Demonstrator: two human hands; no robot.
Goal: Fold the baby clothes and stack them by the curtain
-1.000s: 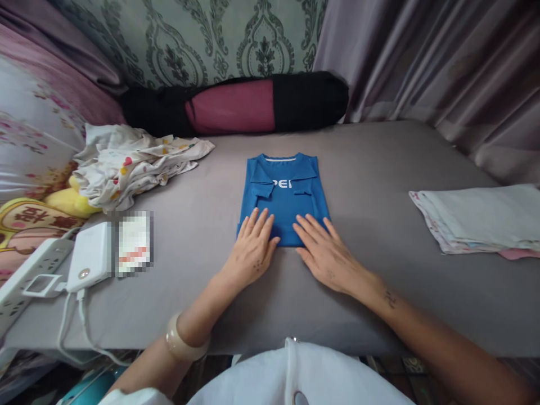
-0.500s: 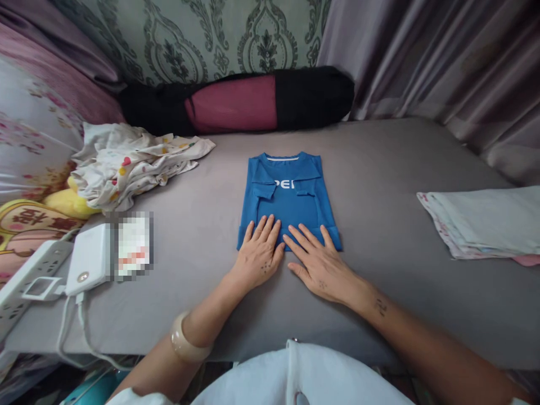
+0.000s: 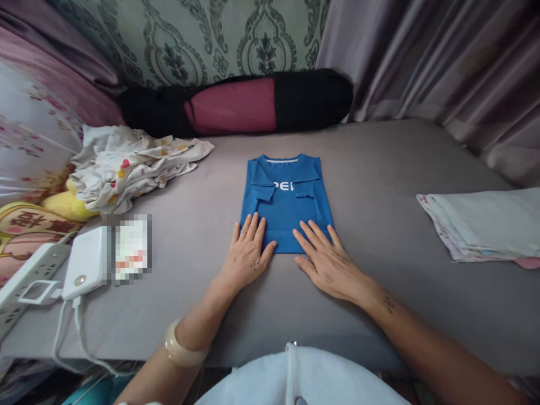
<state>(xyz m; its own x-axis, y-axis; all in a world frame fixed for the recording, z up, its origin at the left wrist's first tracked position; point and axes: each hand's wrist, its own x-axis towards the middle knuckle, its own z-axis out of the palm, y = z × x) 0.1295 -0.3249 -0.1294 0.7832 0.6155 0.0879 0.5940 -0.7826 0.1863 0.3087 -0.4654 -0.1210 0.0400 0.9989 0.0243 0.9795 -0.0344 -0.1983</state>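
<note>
A blue T-shirt (image 3: 288, 214) lies on the grey sheet, its sides and sleeves folded inward and its lower edge turned up in a band. White letters show partly between the two sleeves, and the collar points away from me. My left hand (image 3: 248, 247) rests flat on the shirt's near left corner, fingers stretched out. On the near right corner lies my right hand (image 3: 327, 261), palm down with its fingers spread. Both hands are open and hold nothing; they cover parts of the folded band.
A crumpled patterned white cloth (image 3: 130, 166) lies at the left, a folded pale cloth stack (image 3: 489, 222) at the right. A long black and maroon bag (image 3: 236, 104) lies along the back wall. Near left are a white power bank (image 3: 86, 264), cables and a power strip (image 3: 31, 281).
My hands have slid apart along the shirt's near edge, the left one leftward and the right one slightly rightward. More of the folded band shows between them.
</note>
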